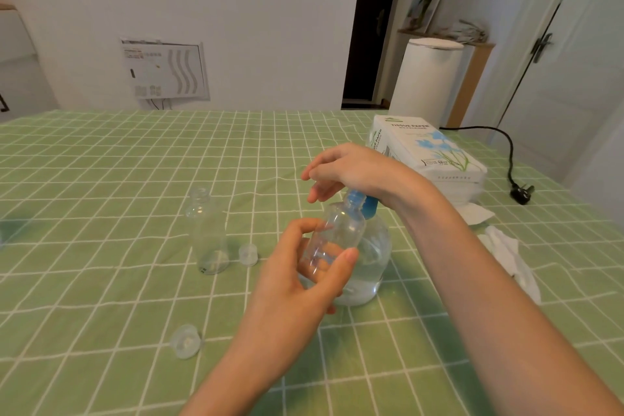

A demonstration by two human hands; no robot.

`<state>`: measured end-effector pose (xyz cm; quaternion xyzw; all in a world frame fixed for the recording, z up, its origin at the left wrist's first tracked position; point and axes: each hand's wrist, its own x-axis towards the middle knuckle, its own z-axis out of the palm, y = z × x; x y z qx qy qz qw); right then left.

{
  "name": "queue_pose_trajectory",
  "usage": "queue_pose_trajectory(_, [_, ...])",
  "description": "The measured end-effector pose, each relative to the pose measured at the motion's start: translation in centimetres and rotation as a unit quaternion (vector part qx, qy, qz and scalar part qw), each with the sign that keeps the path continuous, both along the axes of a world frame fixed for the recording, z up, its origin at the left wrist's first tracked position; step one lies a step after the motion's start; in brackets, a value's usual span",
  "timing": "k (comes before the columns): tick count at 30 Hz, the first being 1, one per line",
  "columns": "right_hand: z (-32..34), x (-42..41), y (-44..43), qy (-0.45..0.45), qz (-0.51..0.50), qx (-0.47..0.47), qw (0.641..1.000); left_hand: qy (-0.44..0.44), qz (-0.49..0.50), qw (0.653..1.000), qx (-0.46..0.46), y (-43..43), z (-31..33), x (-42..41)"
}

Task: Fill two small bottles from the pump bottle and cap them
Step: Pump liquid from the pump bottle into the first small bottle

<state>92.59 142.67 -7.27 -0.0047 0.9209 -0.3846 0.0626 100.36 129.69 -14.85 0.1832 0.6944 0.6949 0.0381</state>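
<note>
The left hand [304, 277] has its grip closed around a small clear bottle [332, 240], thumb on the near side and fingers wrapped behind it, holding it tilted with its open neck up against the blue spout of the pump bottle [366, 257]. The right hand [351, 172] rests on top of the blue pump head [368, 206], palm down, its fingers loosely spread and not wrapped around anything. The pump bottle stands upright on the green checked surface [101, 297], partly filled with clear liquid. A second small bottle [209, 233] stands upright and uncapped to the left, well apart from the hands, and looks empty. One clear cap [248, 254] lies just beside that bottle's base; another cap [185, 341] lies nearer the camera. A pack of tissue paper [429, 152] and some crumpled tissues [506, 253] lie to the right.
</note>
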Motion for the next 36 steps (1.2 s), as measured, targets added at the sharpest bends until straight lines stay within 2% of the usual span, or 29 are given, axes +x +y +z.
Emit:
queue_pose_trajectory(10, [1.1,-0.1,0.5,0.032,0.0,-0.014,0.999,0.007,-0.008,1.0,0.005,-0.1,0.5,0.0])
queue_pose_trajectory(36, [0.8,-0.4,0.5,0.003,0.005,-0.01,1.0,0.023,-0.017,1.0,-0.004,-0.1,0.4,0.0])
